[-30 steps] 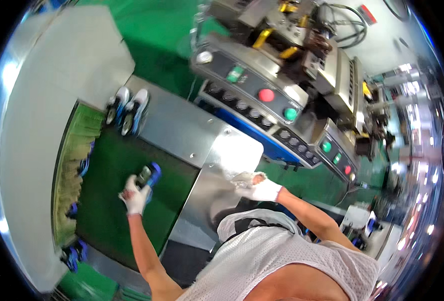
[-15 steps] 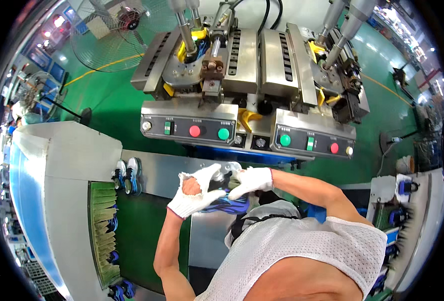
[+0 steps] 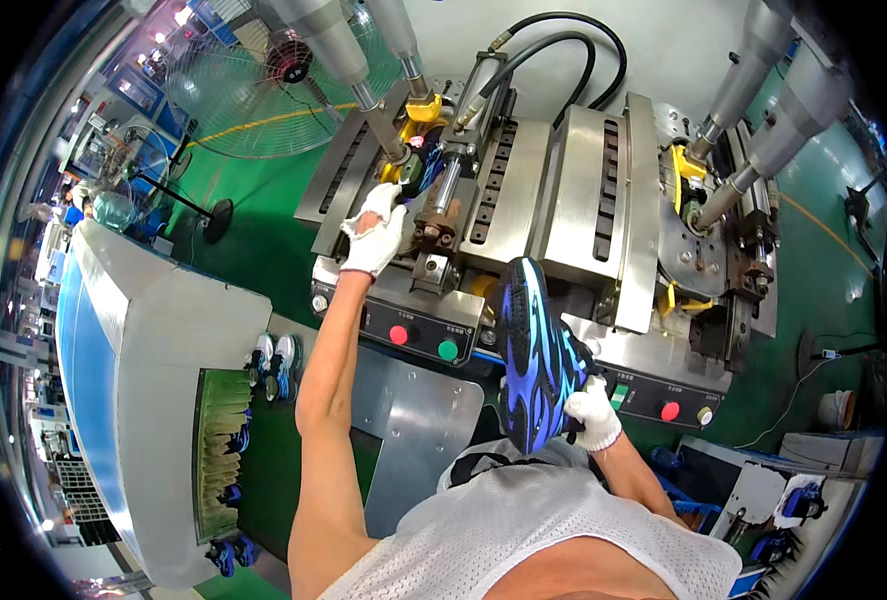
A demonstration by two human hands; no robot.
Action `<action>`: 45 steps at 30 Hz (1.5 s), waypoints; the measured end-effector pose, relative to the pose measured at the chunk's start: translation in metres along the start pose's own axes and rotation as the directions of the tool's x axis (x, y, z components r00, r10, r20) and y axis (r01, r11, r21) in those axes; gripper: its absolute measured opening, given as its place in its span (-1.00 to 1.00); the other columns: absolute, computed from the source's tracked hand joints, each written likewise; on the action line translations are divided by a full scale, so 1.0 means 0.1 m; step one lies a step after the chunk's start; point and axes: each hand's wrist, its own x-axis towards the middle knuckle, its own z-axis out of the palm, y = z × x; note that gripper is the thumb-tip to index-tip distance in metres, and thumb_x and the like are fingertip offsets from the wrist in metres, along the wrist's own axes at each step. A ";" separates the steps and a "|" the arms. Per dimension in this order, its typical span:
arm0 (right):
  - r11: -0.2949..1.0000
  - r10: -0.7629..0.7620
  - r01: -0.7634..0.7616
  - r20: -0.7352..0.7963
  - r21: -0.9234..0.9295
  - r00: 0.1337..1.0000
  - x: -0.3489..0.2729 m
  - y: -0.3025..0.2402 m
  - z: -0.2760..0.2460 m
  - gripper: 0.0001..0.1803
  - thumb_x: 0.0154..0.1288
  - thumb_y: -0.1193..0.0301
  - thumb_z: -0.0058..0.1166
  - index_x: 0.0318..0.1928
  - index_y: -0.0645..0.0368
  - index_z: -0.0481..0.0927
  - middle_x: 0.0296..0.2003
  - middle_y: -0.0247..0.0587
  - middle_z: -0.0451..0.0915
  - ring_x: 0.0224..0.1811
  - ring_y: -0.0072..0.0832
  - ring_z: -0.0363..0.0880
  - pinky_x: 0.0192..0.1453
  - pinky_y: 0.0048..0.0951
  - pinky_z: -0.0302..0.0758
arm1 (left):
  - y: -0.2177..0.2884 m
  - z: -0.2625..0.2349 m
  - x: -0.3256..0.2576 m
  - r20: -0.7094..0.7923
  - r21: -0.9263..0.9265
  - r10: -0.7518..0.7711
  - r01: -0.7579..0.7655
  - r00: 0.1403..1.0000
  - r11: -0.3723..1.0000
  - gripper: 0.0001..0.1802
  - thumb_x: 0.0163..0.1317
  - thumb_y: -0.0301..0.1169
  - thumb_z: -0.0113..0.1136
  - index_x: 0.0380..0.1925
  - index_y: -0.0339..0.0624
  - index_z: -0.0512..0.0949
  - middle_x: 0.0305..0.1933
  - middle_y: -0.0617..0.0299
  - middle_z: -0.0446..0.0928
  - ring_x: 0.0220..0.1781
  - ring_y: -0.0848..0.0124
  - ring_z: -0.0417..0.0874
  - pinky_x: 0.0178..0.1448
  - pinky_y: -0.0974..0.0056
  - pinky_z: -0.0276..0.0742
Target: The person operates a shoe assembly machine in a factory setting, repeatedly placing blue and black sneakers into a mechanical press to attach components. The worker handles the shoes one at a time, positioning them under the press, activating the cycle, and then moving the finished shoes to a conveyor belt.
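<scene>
My right hand, in a white glove, grips a black, blue and purple sneaker by its lower end. The sneaker stands on end with its patterned sole facing up, in front of the machine's middle. My left hand, in a torn white glove, reaches to the machine's left station, fingers stretched out. Its fingertips are beside another dark blue shoe, which sits among yellow clamp pads under metal cylinders. Whether the fingertips touch that shoe I cannot tell.
Along the machine's front run control panels with a red button and a green button. The right station has similar clamps. At the left, white-and-black sneakers stand by a bristle-curtained opening. A fan stands behind.
My hands were together over a blue shoe near my waist. The left has moved up and away to the left station; the right has lifted the sneaker. The view has shifted.
</scene>
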 end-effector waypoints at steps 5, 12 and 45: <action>0.989 -0.094 0.104 -0.093 0.107 0.991 -0.02 -0.07 0.15 -0.17 0.03 0.59 0.31 0.38 0.30 0.33 0.12 -0.01 0.62 0.06 -0.20 0.70 0.10 -0.17 0.71 | -0.53 0.69 0.55 0.128 0.183 -0.234 0.209 0.964 0.961 -0.36 0.36 -0.15 0.16 0.37 -0.17 0.34 0.38 -0.17 0.40 0.44 -0.09 0.38 0.44 -0.03 0.28; 0.986 -0.147 0.162 -0.220 0.050 0.964 0.07 0.03 0.27 -0.12 0.10 0.52 0.34 0.43 0.34 0.24 0.19 -0.01 0.56 0.10 -0.21 0.65 0.12 -0.14 0.70 | -0.81 1.26 1.19 0.060 0.262 -0.269 0.245 0.961 0.933 -0.21 0.15 -0.24 0.39 0.34 -0.27 0.28 0.22 -0.20 0.50 0.27 -0.13 0.52 0.34 -0.09 0.43; -0.165 -0.590 -0.418 -0.251 -0.893 0.768 6.40 0.03 0.41 -0.49 0.21 0.13 0.18 0.10 0.14 0.57 0.06 -0.04 0.65 0.07 -0.18 0.64 0.20 -0.24 0.54 | 1.07 -0.40 -5.69 -0.235 0.203 -0.967 0.978 0.099 0.051 -0.35 -0.05 -0.35 0.43 0.13 -0.13 0.49 0.06 0.06 0.53 0.18 0.08 0.53 0.18 0.06 0.39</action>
